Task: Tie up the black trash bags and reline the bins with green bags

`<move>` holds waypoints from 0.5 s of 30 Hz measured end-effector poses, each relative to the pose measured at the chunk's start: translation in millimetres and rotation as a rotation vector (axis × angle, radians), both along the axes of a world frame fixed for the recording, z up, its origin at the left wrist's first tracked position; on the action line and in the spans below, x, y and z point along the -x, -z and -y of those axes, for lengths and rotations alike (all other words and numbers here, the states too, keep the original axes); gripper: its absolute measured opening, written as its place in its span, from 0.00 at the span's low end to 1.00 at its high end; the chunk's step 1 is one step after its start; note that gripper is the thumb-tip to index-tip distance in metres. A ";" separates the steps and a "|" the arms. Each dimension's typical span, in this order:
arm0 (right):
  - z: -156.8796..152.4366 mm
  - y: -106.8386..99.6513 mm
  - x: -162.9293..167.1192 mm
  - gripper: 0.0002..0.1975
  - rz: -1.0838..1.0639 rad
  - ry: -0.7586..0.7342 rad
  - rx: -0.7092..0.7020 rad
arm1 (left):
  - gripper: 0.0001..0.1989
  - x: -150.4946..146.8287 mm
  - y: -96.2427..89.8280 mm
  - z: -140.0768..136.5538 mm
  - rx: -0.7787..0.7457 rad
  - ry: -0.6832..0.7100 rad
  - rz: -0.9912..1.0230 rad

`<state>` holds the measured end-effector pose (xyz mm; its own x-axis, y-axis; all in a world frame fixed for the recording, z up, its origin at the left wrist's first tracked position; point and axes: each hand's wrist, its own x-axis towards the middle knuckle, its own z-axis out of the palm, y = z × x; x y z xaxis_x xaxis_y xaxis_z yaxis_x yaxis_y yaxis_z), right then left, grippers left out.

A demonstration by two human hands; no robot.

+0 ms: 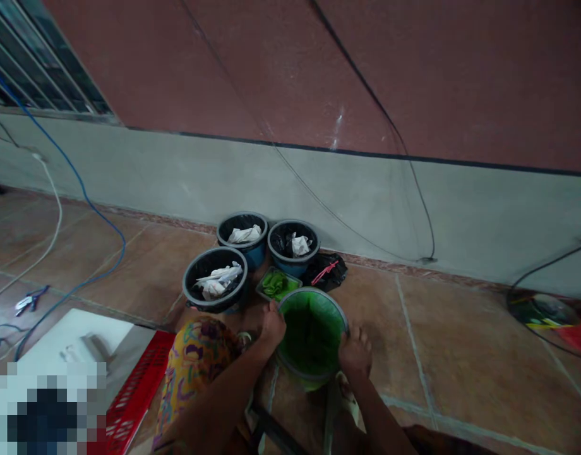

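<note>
A round green bucket [312, 335] with a grey rim is between my two hands, just above or on the tiled floor; its dark inside shows no clear contents. My left hand [273, 325] grips the rim on the left side, fingers curled over it. On the right side my right hand [355, 352] is closed on the same rim. Just beyond my left hand sits a small square container [277, 284] with bright green pieces in it. Behind it stand blue buckets lined with black bags [215, 278], [243, 237], [294, 245], each holding crumpled white material.
A black plastic bag [329, 270] with a pink strip lies by the wall. At left are a red crate [134, 385], a white board [89, 328], keys [29, 300] and a blue cable [115, 230]. A black cable [532, 272] and red item [579, 332] lie right.
</note>
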<state>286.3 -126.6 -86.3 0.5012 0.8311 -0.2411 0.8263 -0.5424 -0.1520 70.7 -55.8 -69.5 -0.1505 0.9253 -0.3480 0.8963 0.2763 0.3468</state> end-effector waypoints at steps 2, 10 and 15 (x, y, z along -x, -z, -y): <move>-18.2 0.5 -1.7 0.27 0.007 -0.104 -0.029 | 0.29 -10.4 -0.9 -10.9 -0.081 0.077 -0.039; -66.6 11.1 11.4 0.29 -0.061 -0.299 -0.050 | 0.35 -40.2 2.7 -55.3 -0.018 0.473 -0.078; -69.4 21.7 14.9 0.29 -0.060 -0.306 -0.073 | 0.36 -41.1 14.9 -54.5 -0.022 0.509 -0.073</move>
<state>271.5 -57.2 -108.0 0.2121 0.9572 -0.1969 0.9378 -0.2560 -0.2343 111.8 -1.3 -84.4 0.2974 0.8946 -0.3335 0.9376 -0.2078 0.2787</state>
